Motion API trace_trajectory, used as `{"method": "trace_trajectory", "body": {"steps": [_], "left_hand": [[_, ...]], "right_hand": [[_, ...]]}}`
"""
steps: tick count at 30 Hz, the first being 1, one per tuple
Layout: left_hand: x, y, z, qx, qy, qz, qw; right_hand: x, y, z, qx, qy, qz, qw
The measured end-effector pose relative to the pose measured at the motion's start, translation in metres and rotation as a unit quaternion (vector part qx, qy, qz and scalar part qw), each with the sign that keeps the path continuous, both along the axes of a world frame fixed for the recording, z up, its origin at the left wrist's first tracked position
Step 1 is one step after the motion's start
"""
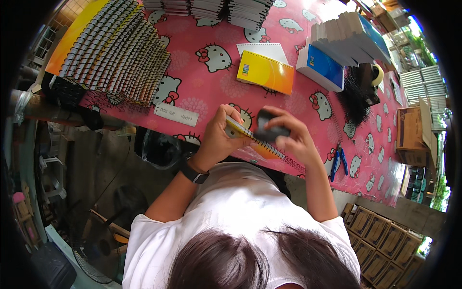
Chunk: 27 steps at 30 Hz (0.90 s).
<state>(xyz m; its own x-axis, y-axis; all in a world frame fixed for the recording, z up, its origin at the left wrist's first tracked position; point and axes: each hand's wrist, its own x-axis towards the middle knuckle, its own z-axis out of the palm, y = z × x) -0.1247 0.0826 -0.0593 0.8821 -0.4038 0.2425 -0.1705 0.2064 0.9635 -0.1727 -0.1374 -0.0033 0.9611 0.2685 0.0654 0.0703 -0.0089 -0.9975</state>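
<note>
While our left hand (219, 137) has its fingers curled tight round the near end of a yellow spiral notebook (252, 140), thumb pressed on the cover, our right hand (293, 137) is closed on a chunky black tool (270, 127) sitting right on the notebook's wire edge. The notebook hangs tilted just above the near edge of the table (298, 103), which wears a glossy pink cartoon-cat cloth. Springy black coil (292, 164) trails off the notebook's right end. Blue-handled pliers (340, 161) lie just beside our right wrist. Further back there's another yellow notebook (265, 72), flat, and a long fanned stack of wire-bound books (115, 48) at the left.
</note>
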Motion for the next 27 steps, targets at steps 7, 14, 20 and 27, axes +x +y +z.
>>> {"method": "trace_trajectory", "body": {"steps": [7,14,20,27], "left_hand": [[0.004,-0.004,0.000,-0.001,-0.030,0.009,1.000],[0.001,-0.003,-0.003,0.025,0.017,-0.003,1.000],[0.006,-0.002,-0.011,0.043,0.002,-0.019,0.999],[0.010,-0.005,-0.011,0.080,0.013,-0.041,0.996]], "right_hand": [[0.027,0.003,0.003,-0.148,0.028,-0.037,0.988],[0.032,0.003,0.001,-0.087,0.018,-0.037,0.995],[0.026,0.012,0.003,-0.047,0.021,-0.004,0.999],[0.032,0.000,-0.002,-0.179,-0.010,-0.063,0.982]]}}
